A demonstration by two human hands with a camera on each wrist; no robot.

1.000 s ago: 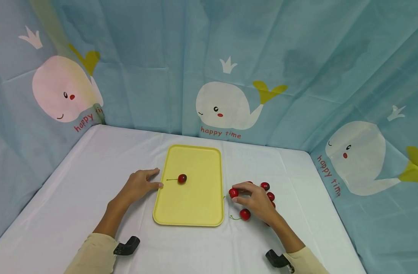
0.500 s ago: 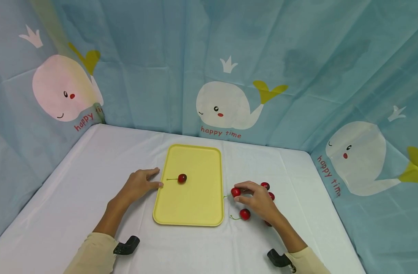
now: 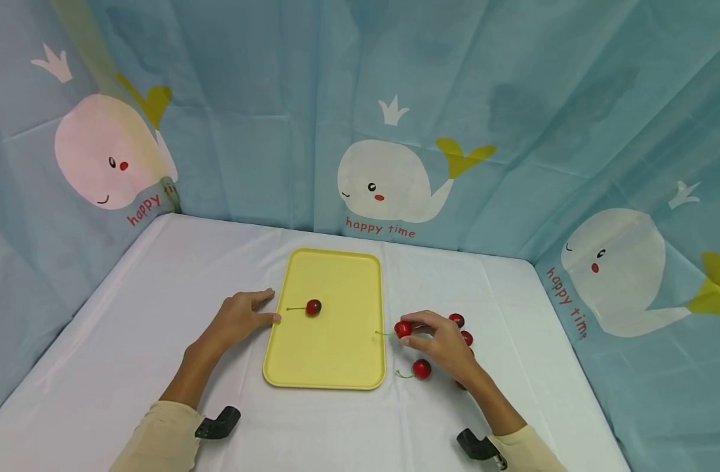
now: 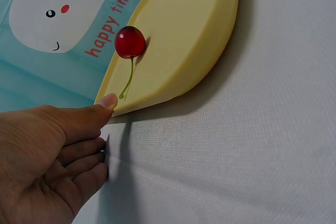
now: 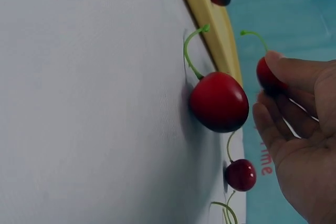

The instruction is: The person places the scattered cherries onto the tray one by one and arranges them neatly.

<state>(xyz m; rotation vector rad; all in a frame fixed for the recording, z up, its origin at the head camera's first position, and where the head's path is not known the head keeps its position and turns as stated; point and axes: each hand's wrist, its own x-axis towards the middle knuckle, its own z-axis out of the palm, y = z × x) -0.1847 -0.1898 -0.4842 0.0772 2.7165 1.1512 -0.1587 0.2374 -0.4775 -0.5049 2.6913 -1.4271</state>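
My right hand [image 3: 441, 344] pinches a red cherry [image 3: 403, 329] between thumb and fingertips, just right of the yellow tray [image 3: 336, 354]. The held cherry's green stem points left and overlaps the tray's rim in the head view. Another cherry [image 3: 314, 307] lies inside the tray, its stem toward the left edge. At that left edge my left hand [image 3: 238, 319] rests with thumb and forefinger spread apart; the thumb [image 4: 107, 102] touches the rim in the left wrist view. A loose cherry [image 5: 219, 102] with a curved stem sits on the cloth below my right hand.
Several more cherries [image 3: 456, 320] lie on the white tablecloth [image 3: 507, 367] to the right, some partly covered by the right hand. A blue curtain [image 3: 259, 131] with printed whales stands behind and at both sides. Black camera mounts [image 3: 219, 423] stick out at the wrists.
Over the last half second my right hand has shifted slightly left with the cherry, and its stem now reaches over the tray's edge. The left hand and tray stay put.
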